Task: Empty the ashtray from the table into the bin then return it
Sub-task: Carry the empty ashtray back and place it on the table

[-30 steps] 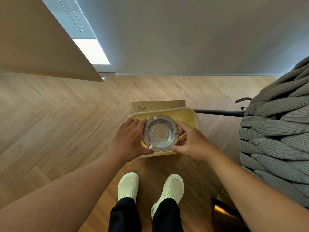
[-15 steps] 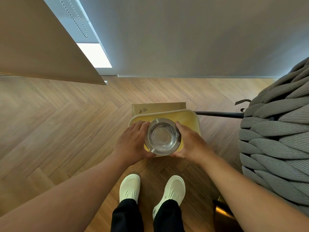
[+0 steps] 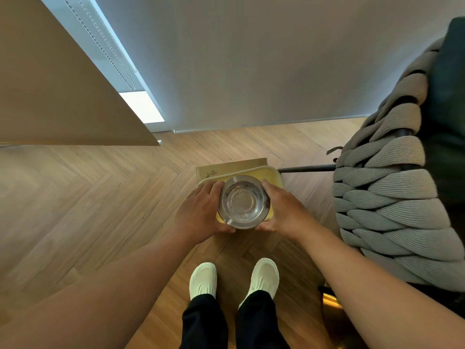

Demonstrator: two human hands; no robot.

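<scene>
The ashtray [image 3: 243, 204] sits between my hands above the yellow bin [image 3: 275, 175], mouth up. My left hand [image 3: 201, 210] grips its nine o'clock side, my right hand [image 3: 284, 210] its three o'clock side, fingers curled around the rim. Tipped carelessly, the smooth glass could slip or scatter ash onto the floor [image 3: 100, 210].

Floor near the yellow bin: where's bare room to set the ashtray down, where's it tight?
Open wood floor runs left of the yellow bin, toward the wall. Also bare between bin and shoes. Right is crowded: knitted chair and its dark leg. Both the left hand and right hand hold the ashtray over the bin.
</scene>
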